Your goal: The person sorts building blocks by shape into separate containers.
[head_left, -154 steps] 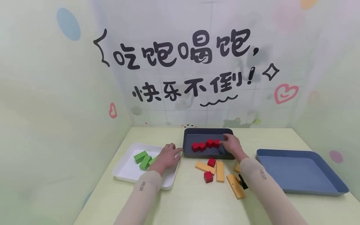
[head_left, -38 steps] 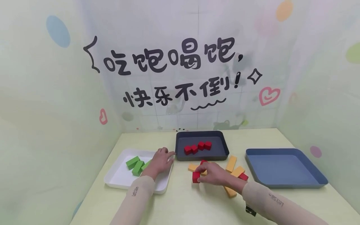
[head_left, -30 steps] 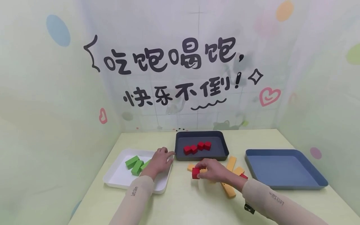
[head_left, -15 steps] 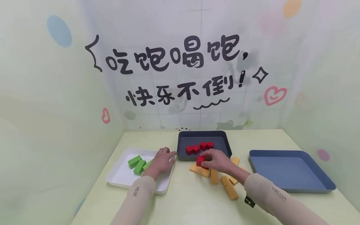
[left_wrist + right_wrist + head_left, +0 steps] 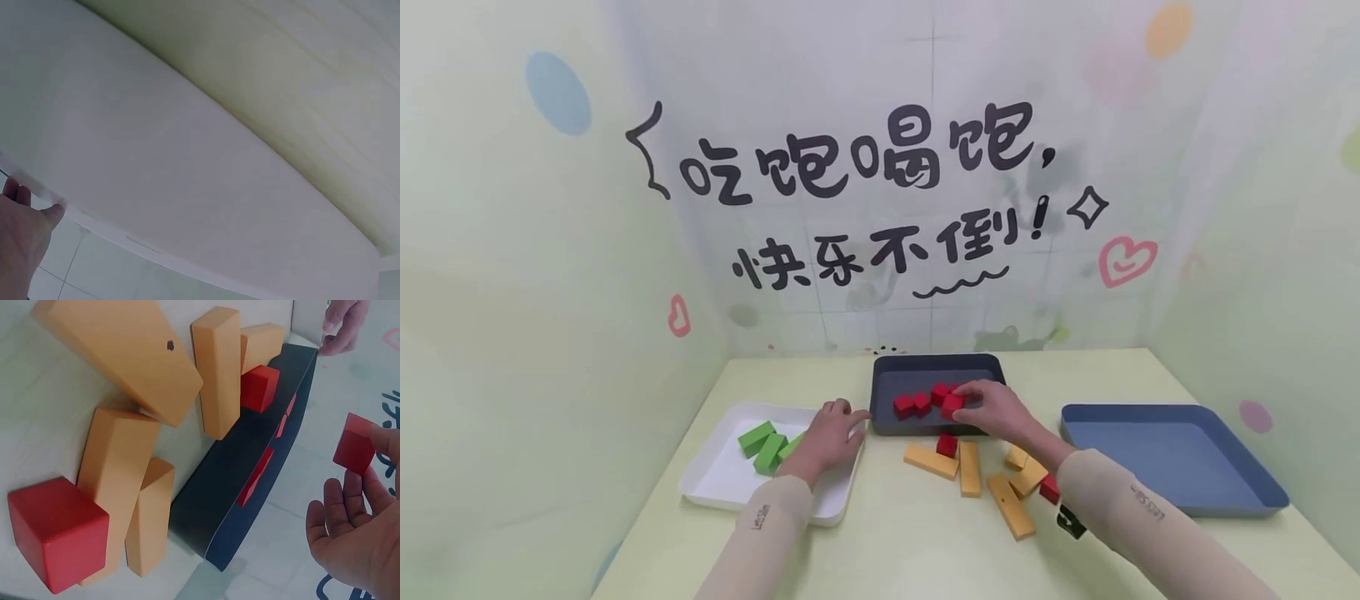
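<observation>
My right hand (image 5: 1003,412) pinches a red cube (image 5: 355,444) between thumb and fingertips, raised above the dark grey tray (image 5: 883,427). Several red cubes (image 5: 904,407) lie in a loose row inside that tray, one partly covered by the hand. My left hand (image 5: 832,433) rests with relaxed fingers at the right rim of the white tray (image 5: 711,496), its thumb close to the dark tray's corner. Green blocks (image 5: 767,454) lie in the white tray, partly hidden by the left hand. Another red cube (image 5: 947,446) sits on the table just before the dark tray.
Several yellow-orange blocks (image 5: 970,468) are scattered on the table in front of the dark tray. Among them, a red cube (image 5: 59,531) lies near my right forearm. A blue tray (image 5: 1165,450) stands at the right. A printed wall (image 5: 820,325) closes off the back.
My right hand has taken a red cube from the table in front, lifted it and carried it back over the dark tray. The left hand has stayed at the white tray's rim.
</observation>
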Motion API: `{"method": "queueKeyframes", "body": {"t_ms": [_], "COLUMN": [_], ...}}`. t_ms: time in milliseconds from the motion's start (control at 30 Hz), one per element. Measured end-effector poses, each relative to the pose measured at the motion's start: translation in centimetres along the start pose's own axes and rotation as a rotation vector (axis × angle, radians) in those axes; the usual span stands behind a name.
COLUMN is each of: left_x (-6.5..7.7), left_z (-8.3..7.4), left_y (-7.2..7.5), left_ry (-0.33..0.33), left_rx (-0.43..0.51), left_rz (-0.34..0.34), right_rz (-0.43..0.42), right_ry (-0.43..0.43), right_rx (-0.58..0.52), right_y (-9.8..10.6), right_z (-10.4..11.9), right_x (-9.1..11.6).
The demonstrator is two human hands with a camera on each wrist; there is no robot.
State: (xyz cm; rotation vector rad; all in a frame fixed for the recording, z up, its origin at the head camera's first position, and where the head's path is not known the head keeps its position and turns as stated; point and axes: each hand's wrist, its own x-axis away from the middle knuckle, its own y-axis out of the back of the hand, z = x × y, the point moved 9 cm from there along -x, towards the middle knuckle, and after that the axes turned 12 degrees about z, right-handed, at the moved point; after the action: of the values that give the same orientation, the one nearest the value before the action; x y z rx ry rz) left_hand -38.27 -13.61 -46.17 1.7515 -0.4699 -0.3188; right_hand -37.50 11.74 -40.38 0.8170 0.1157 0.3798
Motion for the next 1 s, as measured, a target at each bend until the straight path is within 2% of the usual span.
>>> {"method": "queueKeyframes", "body": {"t_ms": [133,300,533,767,1000], "left_x": [0.2,0.5,0.4,0.0,-0.2], "left_z": [0.0,-0.5,0.1,0.6,0.5], "left_y": [-0.4,0.2,-0.2,-0.6,-0.2], "left_ry": [-0.009,-0.014,0.004,0.036,0.025], "left_rx": [0.017,-0.013,-0.033,-0.038,-0.034], "left_rz": [-0.006,-0.024,-0.018,-0.004,-0.001], "right_rz": [-0.01,-0.043,-0.088,-0.166,-0.214], "right_ry": [-0.007,-0.024,-0.119,-0.176,-0.255], "right_rx": [0.017,0.019,-0.044,-0.015,-0.042], "right_y": [0.2,1.0,2.3,4.0,3.7], "right_z": [-0.3,-1.1,-3.6,-5.4,-6.6], "right_x": [-0.3,-1.0,-2.1,-2.9,-3.5]}}
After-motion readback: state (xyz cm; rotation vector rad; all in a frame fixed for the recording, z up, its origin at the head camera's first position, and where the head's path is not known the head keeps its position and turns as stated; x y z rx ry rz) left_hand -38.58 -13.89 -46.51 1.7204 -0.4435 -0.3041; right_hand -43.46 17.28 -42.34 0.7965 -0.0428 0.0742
